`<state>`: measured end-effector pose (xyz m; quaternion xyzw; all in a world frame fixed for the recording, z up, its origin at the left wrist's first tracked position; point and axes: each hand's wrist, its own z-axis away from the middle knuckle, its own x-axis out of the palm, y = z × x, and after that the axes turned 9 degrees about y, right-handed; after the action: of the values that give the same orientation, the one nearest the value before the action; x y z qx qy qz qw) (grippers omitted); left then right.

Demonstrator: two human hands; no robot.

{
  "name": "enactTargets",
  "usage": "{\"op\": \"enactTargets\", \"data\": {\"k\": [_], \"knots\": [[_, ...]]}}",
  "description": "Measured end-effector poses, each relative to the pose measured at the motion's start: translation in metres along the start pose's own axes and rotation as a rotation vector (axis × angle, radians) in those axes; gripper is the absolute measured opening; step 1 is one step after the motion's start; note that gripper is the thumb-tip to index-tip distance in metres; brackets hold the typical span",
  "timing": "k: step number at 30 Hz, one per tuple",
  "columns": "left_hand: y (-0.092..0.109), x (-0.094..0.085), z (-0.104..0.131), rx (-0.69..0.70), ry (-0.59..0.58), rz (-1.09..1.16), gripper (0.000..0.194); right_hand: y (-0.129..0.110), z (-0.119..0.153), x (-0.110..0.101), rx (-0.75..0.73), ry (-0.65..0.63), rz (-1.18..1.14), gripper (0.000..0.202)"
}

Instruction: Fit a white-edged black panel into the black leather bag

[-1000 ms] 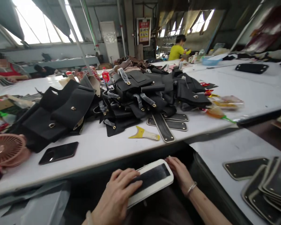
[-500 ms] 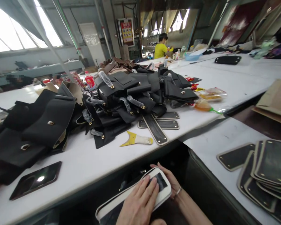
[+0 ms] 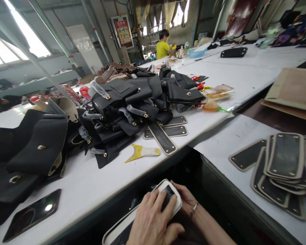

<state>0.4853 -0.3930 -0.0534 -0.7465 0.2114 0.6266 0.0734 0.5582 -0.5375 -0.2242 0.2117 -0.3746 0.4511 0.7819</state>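
Observation:
At the table's front edge I see a dark bag [image 3: 177, 200] with its pale-rimmed end up and a black panel [image 3: 168, 199] set inside the rim. My left hand [image 3: 153, 216] lies on this panel with its fingers spread and thumb apart, pressing on the surface. Round the bag's far right corner curls my right hand [image 3: 186, 196], a bracelet on its wrist; its fingertips are partly hidden behind the rim. The lower part of the bag is in shadow and partly covered by my left hand.
Black bags [image 3: 132, 98] with metal clasps are heaped on the white table. Nearer lie a yellow-and-white tool [image 3: 142, 152], loose black panels [image 3: 163, 139] and a phone [image 3: 33, 214]. Stacked panels [image 3: 285, 156] sit on the right table, beyond a dark gap. A person in yellow [image 3: 163, 47] sits far back.
The view has swung to the right. My left hand's fingers have spread wider and its thumb now shows on the bag. My right hand keeps its place at the corner.

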Motion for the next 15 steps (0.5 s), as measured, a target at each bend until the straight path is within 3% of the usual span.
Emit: {"op": "enactTargets", "data": {"k": [8, 15], "knots": [[-0.005, 0.006, 0.004, 0.03, -0.008, -0.026, 0.054, 0.006, -0.008, -0.012, -0.03, -0.043, -0.117, 0.008], [-0.005, 0.005, 0.0, 0.049, 0.152, -0.044, 0.044, 0.01, -0.013, -0.016, -0.035, -0.067, -0.106, 0.01]]}}
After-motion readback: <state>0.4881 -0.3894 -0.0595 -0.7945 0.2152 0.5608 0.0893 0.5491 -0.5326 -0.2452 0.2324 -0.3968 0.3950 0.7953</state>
